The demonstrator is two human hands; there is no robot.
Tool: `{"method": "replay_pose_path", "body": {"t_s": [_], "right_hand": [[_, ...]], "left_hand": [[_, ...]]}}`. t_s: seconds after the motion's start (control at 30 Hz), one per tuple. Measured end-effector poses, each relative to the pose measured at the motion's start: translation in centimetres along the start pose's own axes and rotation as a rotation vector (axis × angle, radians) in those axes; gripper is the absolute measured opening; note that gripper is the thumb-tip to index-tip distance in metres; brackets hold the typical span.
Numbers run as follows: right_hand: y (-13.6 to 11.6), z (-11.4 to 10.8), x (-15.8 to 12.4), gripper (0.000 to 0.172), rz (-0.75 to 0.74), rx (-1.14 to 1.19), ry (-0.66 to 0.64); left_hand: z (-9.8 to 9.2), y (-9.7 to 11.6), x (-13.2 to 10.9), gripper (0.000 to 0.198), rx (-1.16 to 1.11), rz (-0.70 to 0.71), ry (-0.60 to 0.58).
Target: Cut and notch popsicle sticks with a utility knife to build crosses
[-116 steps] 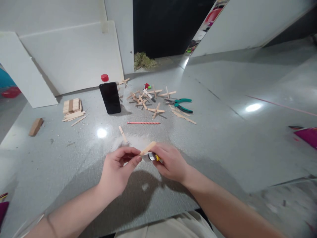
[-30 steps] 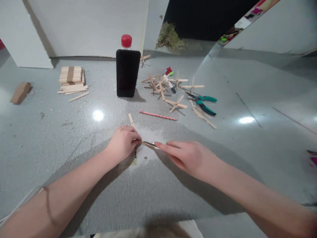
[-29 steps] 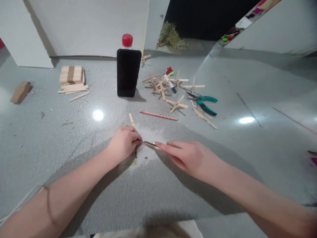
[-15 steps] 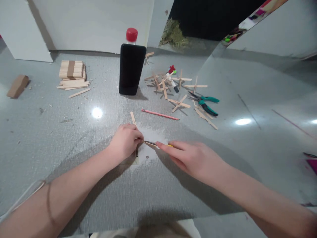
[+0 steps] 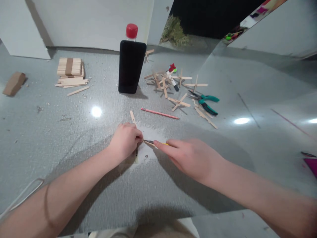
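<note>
In the head view, my left hand is closed, its fingertips pinching a wooden craft stick whose pale end sticks out to the right. Another craft stick pokes out beyond the knuckles. My right hand wraps around a cutter knife; a bit of yellow handle shows, and the forefinger lies along the tool. Its blade rests at the pinched stick, close to the left fingertips. Beneath both hands is a whitish patch of the surface, with a small dark round thing on it.
Beyond the hands lie a pink pencil, crossed craft sticks, a marker and teal pliers. A black phone leans upright against a red-capped bottle. Stacked sticks and a brown block are at left.
My right hand and the knife have shifted slightly left along the stick, the hand blurred by motion. My left hand keeps its pinch. The whole view has tilted a little.
</note>
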State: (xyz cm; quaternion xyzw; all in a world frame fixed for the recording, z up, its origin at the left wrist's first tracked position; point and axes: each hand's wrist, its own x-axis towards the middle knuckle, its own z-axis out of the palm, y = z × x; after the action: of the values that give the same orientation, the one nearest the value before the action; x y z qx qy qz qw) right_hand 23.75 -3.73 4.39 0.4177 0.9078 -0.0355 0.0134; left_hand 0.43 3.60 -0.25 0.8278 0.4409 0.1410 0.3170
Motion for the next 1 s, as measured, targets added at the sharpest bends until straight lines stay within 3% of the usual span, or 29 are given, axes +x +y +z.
{"method": "replay_pose_path", "body": {"t_s": [0.1, 0.27, 0.37, 0.57, 0.73, 1.0], "right_hand": [[0.2, -1.1, 0.9, 0.051, -0.003, 0.035, -0.054], [-0.3, -3.5, 2.6, 0.050, 0.086, 0.047, -0.254], [-0.7, -4.0, 2.9, 0.052, 0.089, -0.011, -0.275], [-0.6, -2.9, 1.5, 0.056, 0.026, -0.130, -0.088], [-1.1, -1.8, 0.1, 0.040, -0.036, -0.238, 0.132], [-1.7, 0.2, -1.6, 0.037, 0.118, -0.198, 0.187]], "left_hand": [[-0.1, 0.1, 0.0, 0.027, 0.024, -0.008, -0.008], [-0.3, 0.2, -0.1, 0.027, 0.068, 0.004, -0.020], [-0.4, 0.3, -0.2, 0.025, 0.104, 0.019, -0.020], [-0.5, 0.5, -0.4, 0.017, 0.190, 0.064, -0.039], [-0.5, 0.5, -0.3, 0.015, 0.226, 0.099, -0.049], [-0.8, 0.4, -0.8, 0.015, 0.225, 0.134, 0.003]]}}
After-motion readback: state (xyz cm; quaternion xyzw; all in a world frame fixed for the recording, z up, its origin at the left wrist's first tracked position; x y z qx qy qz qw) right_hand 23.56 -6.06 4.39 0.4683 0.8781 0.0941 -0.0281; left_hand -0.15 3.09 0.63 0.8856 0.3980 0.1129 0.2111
